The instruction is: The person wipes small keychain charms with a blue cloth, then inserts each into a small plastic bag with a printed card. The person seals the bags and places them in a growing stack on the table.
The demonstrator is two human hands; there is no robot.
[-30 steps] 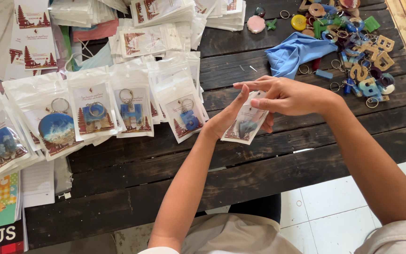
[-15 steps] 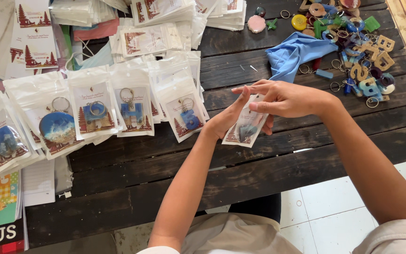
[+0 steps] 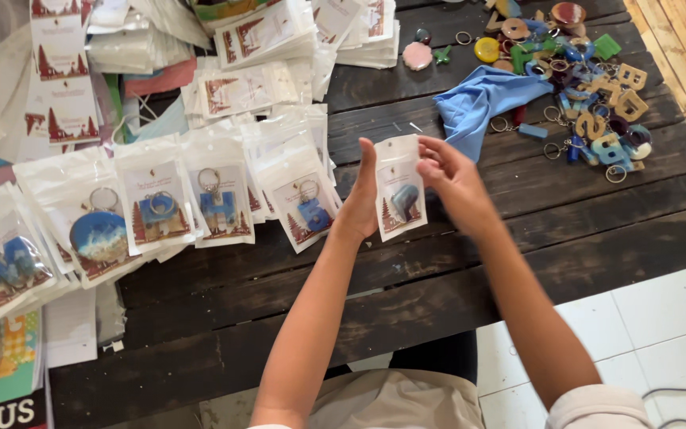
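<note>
Both my hands hold one small clear packet [image 3: 400,188] upright above the dark wooden table [image 3: 518,230]. Inside it are a printed card and a blue keychain. My left hand [image 3: 361,199] presses flat against the packet's left edge. My right hand [image 3: 448,179] pinches its upper right side with the fingertips. Just left of my hands lie rows of similar packed keychains [image 3: 200,199], the nearest one [image 3: 307,208] holding a blue piece.
A crumpled blue cloth [image 3: 482,99] lies beyond my right hand, with a heap of loose coloured keychains and wooden letters [image 3: 589,87] at the far right. Stacks of printed cards and bags [image 3: 263,48] fill the back left. The table's near edge meets white floor tiles [image 3: 660,318].
The packet was tilted and low between my hands; now it stands upright, turned face toward me. My left hand has straightened along its edge, and the view has shifted slightly.
</note>
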